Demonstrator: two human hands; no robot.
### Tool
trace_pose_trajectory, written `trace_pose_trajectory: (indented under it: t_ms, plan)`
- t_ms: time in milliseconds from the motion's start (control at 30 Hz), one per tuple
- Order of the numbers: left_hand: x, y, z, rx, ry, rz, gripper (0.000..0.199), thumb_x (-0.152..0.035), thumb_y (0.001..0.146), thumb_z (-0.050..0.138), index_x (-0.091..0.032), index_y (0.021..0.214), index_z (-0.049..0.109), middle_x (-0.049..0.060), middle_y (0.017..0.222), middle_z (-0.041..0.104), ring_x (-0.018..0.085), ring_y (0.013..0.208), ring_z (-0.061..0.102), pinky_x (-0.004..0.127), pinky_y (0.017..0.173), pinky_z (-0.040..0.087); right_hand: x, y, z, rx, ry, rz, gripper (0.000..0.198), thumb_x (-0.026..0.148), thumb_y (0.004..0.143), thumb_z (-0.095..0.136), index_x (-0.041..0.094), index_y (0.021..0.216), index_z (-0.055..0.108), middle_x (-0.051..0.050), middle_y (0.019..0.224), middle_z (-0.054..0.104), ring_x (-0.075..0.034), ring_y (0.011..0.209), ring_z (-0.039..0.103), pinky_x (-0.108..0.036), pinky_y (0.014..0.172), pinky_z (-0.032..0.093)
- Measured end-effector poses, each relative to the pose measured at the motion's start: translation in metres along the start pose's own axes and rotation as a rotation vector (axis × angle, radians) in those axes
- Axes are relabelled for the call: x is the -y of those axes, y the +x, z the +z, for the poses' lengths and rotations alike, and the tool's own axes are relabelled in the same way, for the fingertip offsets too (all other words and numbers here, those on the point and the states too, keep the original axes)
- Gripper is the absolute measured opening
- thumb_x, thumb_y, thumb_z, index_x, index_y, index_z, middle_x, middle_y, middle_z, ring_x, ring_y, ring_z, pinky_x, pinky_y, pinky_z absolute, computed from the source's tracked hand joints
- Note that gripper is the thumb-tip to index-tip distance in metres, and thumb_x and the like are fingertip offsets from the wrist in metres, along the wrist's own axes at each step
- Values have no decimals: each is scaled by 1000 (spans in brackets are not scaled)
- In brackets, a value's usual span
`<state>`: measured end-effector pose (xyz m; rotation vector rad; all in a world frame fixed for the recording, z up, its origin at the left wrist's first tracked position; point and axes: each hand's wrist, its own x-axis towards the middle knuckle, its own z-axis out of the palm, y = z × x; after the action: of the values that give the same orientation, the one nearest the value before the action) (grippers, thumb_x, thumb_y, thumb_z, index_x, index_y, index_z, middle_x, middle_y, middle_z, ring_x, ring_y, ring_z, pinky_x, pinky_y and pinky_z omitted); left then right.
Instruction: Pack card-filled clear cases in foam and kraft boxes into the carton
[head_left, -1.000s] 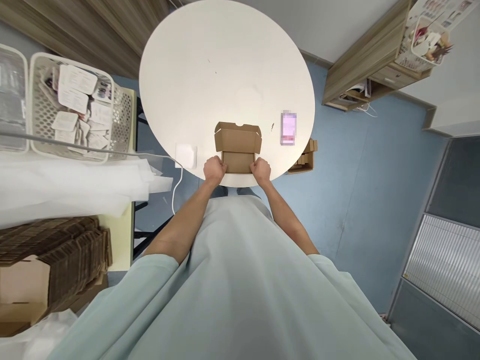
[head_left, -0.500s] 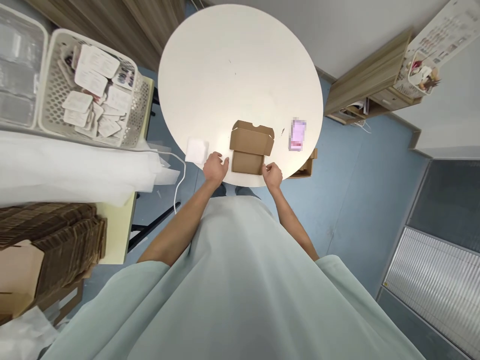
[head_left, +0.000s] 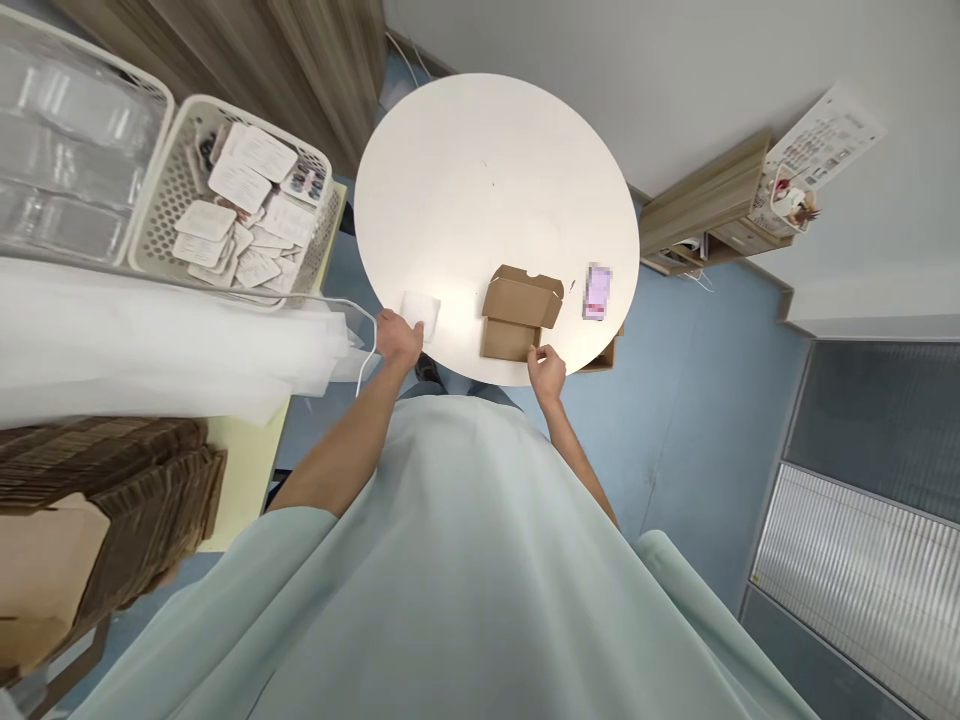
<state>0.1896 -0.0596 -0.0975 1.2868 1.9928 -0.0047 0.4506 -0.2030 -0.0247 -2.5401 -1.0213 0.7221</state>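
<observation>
An open brown cardboard box lies near the front edge of the round white table, its lid folded back away from me. My right hand is closed at the box's near right corner, thumb and fingertips pinched on its side wall. A flat, square white packet rests at the table's left front edge. My left hand is at its near left corner, thumb and fingers apart, the thumb touching the packet's edge. Some left fingertips are hard to make out.
A pixelated pink-purple item is on the table, right of the box. To the left are a basket of white cards, clear plastic boxes, white sheets, a white cable and stacked flat cardboard.
My left hand has moved left, from beside the box to the white packet. My right hand stays at the box's corner. The view has shifted, so the table appears lower and smaller.
</observation>
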Motion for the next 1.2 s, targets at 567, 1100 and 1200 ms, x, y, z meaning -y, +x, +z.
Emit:
trace_pose_trajectory:
  t_ms: [567, 1100, 1200]
  plan:
    - [-19, -21, 2, 2, 92, 283, 37, -26, 94, 67, -19, 129, 56, 17, 129, 72, 37, 125, 70, 50, 112, 50, 5, -20, 2, -42, 82, 14, 28, 42, 107, 57, 25, 86, 63, -8, 98, 83, -27, 92, 77, -35, 82, 55]
    - [-69, -89, 12, 299, -161, 833, 21, -29, 89, 72, -28, 109, 68, 6, 118, 78, 33, 113, 70, 46, 106, 53, -2, 26, -11, 314, 313, -432, 42, 37, 98, 76, 26, 138, 74, -9, 144, 77, -31, 134, 69, -49, 118, 57]
    - [-74, -90, 33, 270, -277, 708, 47, -31, 88, 77, -27, 133, 64, 8, 132, 74, 33, 121, 69, 46, 108, 55, -12, 34, -4, 331, 373, -240, 39, 41, 97, 77, 24, 132, 75, -5, 126, 84, -27, 114, 77, -41, 104, 63]
